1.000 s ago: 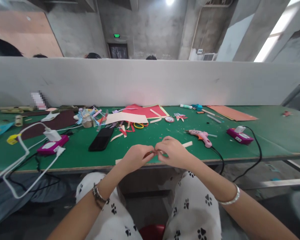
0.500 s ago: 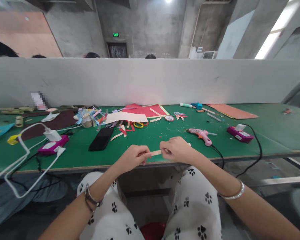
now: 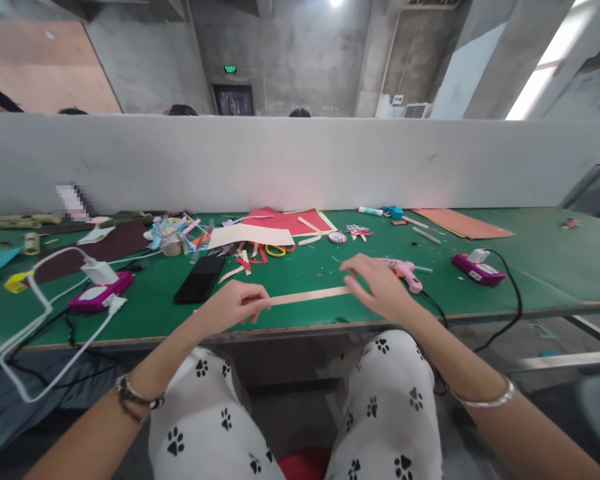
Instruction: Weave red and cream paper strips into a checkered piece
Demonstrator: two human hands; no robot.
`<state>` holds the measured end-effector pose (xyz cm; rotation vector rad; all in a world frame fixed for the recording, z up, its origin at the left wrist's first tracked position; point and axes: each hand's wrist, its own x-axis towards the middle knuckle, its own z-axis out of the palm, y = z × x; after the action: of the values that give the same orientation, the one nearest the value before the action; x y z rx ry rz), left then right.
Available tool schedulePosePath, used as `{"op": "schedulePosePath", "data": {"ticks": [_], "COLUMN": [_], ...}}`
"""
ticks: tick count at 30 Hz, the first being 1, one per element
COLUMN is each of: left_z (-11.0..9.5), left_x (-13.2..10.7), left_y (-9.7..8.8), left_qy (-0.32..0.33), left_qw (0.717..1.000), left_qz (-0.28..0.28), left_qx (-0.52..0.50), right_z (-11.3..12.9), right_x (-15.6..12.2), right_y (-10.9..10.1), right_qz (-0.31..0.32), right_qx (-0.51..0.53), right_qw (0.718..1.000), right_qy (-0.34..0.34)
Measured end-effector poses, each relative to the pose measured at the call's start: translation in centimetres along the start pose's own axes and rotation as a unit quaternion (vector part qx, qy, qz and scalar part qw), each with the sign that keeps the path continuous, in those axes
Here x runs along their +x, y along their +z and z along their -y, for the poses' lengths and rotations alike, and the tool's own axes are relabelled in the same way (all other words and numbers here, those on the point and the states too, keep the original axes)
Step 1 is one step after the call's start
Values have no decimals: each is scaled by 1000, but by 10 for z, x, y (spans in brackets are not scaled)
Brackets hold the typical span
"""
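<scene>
A long cream paper strip (image 3: 307, 296) stretches nearly level above the table's near edge. My left hand (image 3: 237, 305) pinches its left end between thumb and fingers. At the strip's right end is my right hand (image 3: 377, 287), its thumb and fingers apart; whether it touches the strip there is hard to tell. Just beyond the right hand lies a pink glue gun (image 3: 407, 273), partly hidden by the fingers. A black phone (image 3: 200, 279) rests on the table past my left hand.
Paper scraps (image 3: 243, 263), yellow-handled scissors (image 3: 275, 251), a cream sheet (image 3: 253, 235) and red paper (image 3: 280, 219) lie toward the back. Purple power strips stand left (image 3: 103, 293) and right (image 3: 477, 270), with cables hanging over the edge. A white partition (image 3: 300, 160) borders the green table.
My hands have moved apart, the left one leftward and the right one rightward, and much more of the strip shows between them. The right hand's fingers have opened.
</scene>
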<state>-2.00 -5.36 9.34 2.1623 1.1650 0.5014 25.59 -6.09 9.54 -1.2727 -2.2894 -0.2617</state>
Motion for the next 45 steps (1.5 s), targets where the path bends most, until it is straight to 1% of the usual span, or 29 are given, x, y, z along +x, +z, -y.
{"op": "schedulePosePath", "data": {"ticks": [1,2,4,7,9,11,13,15,17,19,22,23,25,29,33,35,36,37,38,40,41,42,44,45], "left_z": [-2,-3,-5,-5,-6,-9,-13,-17,-18,-17,-10,-7,3,32,68,77,77,73,65,42,28,14,-8,-15], "left_x": [1,2,4,6,7,9,11,13,16,18,20,21,20,8,-13,-20,-21,-20,-18,-10,-6,-2,2,3], "left_y": [2,4,7,7,9,15,24,34,42,47,48,46,41,20,-9,-19,-21,-20,-17,-5,3,11,24,29], "left_qy": [6,14,34,65,82,107,139,171,205,248,304,311,305,262,208,171,153,136,119,115,129,151,189,194], "left_qw": [1000,1000,999,994,988,977,959,934,902,866,820,810,799,802,807,808,811,816,830,861,874,889,920,935], "left_qz": [8,13,18,11,-9,-32,-50,-66,-100,-148,-210,-219,-226,-228,-241,-252,-256,-260,-267,-281,-286,-271,-195,-153], "left_qx": [3,7,29,82,128,181,240,306,367,407,437,447,466,486,498,505,504,498,475,409,372,338,281,256], "right_z": [9,18,29,35,36,39,43,47,51,54,54,53,48,22,-7,-14,-13,-10,-5,8,15,21,28,29], "right_x": [3,6,12,18,20,21,21,22,23,25,25,25,23,12,-2,-6,-6,-5,-3,3,6,10,15,17], "right_y": [2,5,9,11,10,11,13,16,17,17,14,13,9,-1,-11,-14,-14,-14,-13,-11,-10,-10,-10,-11], "right_qz": [26,49,114,182,203,221,231,235,239,245,245,243,239,230,226,222,224,227,233,244,249,250,244,237], "right_qx": [15,24,33,28,34,50,77,116,159,185,195,197,209,247,236,215,203,192,183,174,176,178,179,176], "right_qw": [999,996,989,981,978,974,970,965,958,951,950,950,948,940,942,947,950,953,954,954,952,950,950,952], "right_qy": [-44,-69,-92,-65,-41,-20,-7,-8,-17,-24,-21,-14,8,52,79,84,77,63,42,-12,-36,-55,-75,-77]}}
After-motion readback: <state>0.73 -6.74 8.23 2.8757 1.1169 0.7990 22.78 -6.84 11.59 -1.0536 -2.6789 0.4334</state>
